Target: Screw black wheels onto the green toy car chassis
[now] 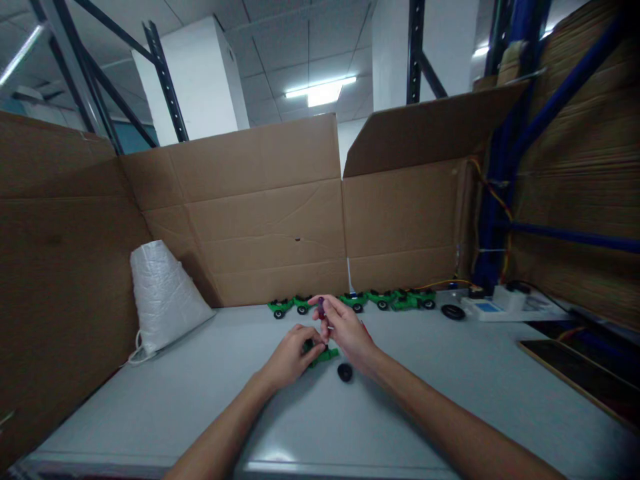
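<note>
My left hand (293,357) rests on the grey table (200,400) and grips a small green toy car body (325,355). My right hand (345,330) is just right of it, fingers closed around a small purple-handled tool (321,308) held upright over the car. A loose black wheel (345,372) lies on the table close to my right wrist.
A row of finished green toy cars (380,300) lines the back against cardboard walls (260,213). A white woven sack (163,293) stands at the left. A black ring (453,311), a white device (500,303) with wires and a dark board (585,377) lie at the right.
</note>
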`<state>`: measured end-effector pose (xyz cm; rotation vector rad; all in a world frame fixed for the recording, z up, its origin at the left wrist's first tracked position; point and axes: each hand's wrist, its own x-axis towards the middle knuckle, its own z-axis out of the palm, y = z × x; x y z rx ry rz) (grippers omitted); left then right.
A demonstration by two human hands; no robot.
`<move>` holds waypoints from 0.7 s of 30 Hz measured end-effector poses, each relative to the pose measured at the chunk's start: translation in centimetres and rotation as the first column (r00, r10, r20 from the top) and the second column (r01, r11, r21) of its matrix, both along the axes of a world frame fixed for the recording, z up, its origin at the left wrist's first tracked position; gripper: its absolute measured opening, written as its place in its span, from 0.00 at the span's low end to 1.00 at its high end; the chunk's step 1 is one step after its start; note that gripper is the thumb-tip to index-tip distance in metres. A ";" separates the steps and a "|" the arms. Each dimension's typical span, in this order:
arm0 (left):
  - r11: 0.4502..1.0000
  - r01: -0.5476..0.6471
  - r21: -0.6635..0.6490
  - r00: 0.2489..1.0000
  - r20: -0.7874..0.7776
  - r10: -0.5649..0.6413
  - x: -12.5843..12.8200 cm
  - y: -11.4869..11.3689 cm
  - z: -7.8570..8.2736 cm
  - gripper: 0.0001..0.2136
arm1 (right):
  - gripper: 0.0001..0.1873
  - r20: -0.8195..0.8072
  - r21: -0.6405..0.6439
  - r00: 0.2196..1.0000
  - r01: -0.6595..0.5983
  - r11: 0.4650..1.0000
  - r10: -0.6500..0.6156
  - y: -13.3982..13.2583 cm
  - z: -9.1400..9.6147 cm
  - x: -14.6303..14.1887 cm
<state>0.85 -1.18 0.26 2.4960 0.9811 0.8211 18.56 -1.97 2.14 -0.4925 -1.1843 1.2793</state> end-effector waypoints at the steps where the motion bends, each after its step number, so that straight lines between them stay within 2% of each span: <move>1: 1.000 0.001 0.001 1.000 -0.002 -0.001 0.0 0.0 0.0 0.08 | 0.26 0.007 0.007 1.000 0.000 1.000 0.000 0.0 0.0 0.0; 10: 1.000 0.021 0.005 1.000 0.002 -0.021 0.0 -0.1 0.1 0.07 | 0.25 0.009 0.005 1.000 -0.002 1.000 0.002 0.3 -0.6 0.0; 21: 1.000 0.021 0.018 1.000 0.008 -0.021 0.0 0.0 -0.1 0.09 | 0.24 -0.008 0.010 1.000 -0.021 1.000 0.021 0.1 -0.3 -0.1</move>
